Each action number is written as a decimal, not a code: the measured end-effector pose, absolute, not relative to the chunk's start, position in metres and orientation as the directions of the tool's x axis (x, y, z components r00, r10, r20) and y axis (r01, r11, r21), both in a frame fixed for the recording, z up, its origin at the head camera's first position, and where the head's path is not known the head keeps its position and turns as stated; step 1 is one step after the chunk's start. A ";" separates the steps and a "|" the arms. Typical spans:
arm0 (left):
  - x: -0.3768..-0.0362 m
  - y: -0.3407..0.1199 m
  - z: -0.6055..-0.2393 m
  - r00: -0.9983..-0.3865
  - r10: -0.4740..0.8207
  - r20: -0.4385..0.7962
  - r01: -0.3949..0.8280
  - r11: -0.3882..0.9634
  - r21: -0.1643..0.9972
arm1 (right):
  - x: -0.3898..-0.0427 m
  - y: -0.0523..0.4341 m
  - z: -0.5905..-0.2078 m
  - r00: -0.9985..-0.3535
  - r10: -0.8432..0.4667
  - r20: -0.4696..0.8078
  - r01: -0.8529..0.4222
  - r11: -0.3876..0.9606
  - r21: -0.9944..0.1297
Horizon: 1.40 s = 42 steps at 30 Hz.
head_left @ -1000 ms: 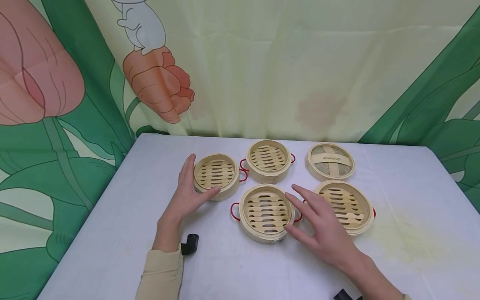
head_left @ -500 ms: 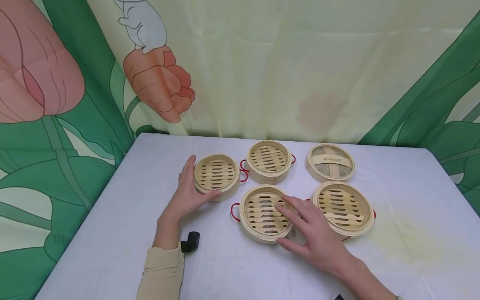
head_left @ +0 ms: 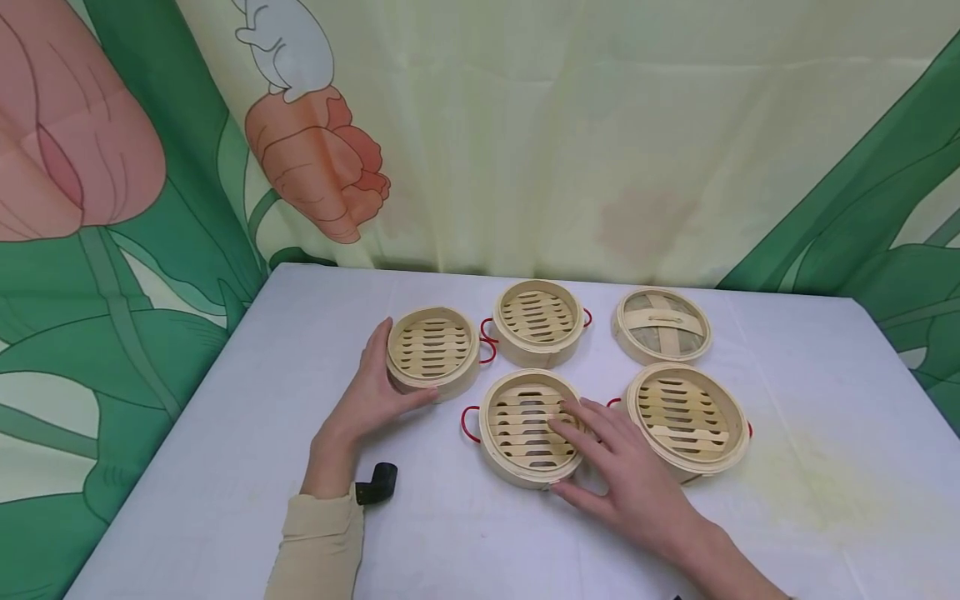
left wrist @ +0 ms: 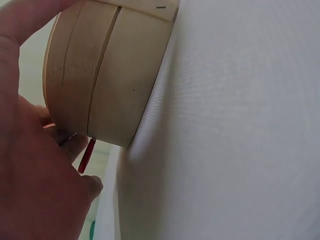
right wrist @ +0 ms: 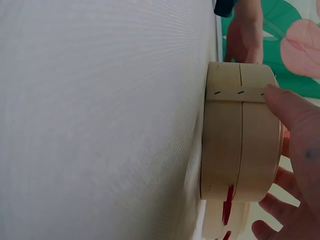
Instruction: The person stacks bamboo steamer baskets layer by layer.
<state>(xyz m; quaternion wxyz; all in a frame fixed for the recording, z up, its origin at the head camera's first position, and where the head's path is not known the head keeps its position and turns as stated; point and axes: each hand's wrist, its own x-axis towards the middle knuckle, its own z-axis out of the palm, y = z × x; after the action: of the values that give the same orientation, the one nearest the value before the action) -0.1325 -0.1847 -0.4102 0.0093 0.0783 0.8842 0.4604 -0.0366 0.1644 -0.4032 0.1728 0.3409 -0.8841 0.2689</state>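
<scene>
We see our right hand (right wrist: 295, 165) with its thumb on the wall of a bamboo steamer basket (right wrist: 240, 135) that sits on the white tabletop (right wrist: 100, 125); red handles show beneath it.

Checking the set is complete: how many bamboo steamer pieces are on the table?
5: back-left basket in the left hand, back-middle basket, front-middle basket under the right hand, front-right basket, back-right lid.
</scene>
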 end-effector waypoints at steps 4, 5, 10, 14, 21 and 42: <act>-0.133 -0.186 -0.413 -0.984 0.163 0.071 0.148 0.528 0.836 | -0.036 0.165 -0.405 -0.702 -0.498 0.509 -0.701 0.608 -0.373; -0.133 -0.186 -0.414 -0.983 0.166 0.079 0.155 0.519 0.840 | -0.036 0.165 -0.405 -0.701 -0.496 0.512 -0.703 0.603 -0.378; -0.134 -0.186 -0.415 -0.980 0.170 0.108 0.179 0.495 0.850 | -0.036 0.167 -0.407 -0.691 -0.492 0.528 -0.717 0.553 -0.423; -0.133 -0.185 -0.416 -0.979 0.167 0.113 0.182 0.493 0.851 | -0.036 0.167 -0.407 -0.679 -0.487 0.548 -0.731 0.510 -0.453; -0.133 -0.183 -0.418 -0.980 0.160 0.117 0.182 0.500 0.846 | -0.035 0.169 -0.410 -0.713 -0.465 0.525 -0.701 0.479 -0.528; -0.134 -0.186 -0.423 -0.982 0.137 0.128 0.178 0.470 0.865 | -0.052 0.140 -0.373 -0.664 -0.303 0.684 -0.741 0.390 -0.547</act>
<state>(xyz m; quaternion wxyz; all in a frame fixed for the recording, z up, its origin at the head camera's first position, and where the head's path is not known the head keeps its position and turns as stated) -0.1342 -0.1863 -0.4229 -0.0201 0.0920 0.8571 0.5065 -0.0524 0.1405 -0.3729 0.2466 0.3277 -0.7963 0.4447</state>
